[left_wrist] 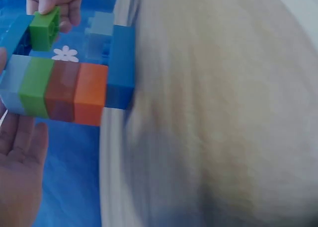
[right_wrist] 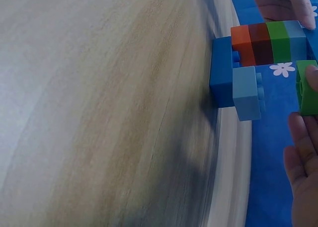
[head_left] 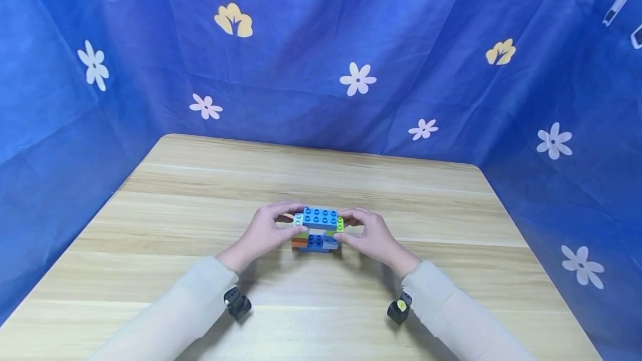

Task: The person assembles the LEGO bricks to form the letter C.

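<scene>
A small structure of toy building bricks stands on the table. Its blue base brick (left_wrist: 120, 68) carries an orange brick (left_wrist: 90, 93), a brown brick (left_wrist: 62, 90), a green brick (left_wrist: 36, 85) and a light blue brick (left_wrist: 14, 83), stacked at the left. Across the top lies a long blue brick (head_left: 320, 217). My left hand (head_left: 262, 233) grips the upper part of the stack, thumb in front and fingers behind. Under the top brick's right end, a lime green brick (right_wrist: 304, 95) is pinched by my right hand (head_left: 371, 234). Below it, apart, another light blue brick (right_wrist: 246, 93) sits on the base.
The wooden table (head_left: 321, 305) spreads around the bricks. A blue cloth (head_left: 301, 60) printed with flowers hangs behind it and along both sides. A small black camera (head_left: 237, 302) is strapped at each wrist.
</scene>
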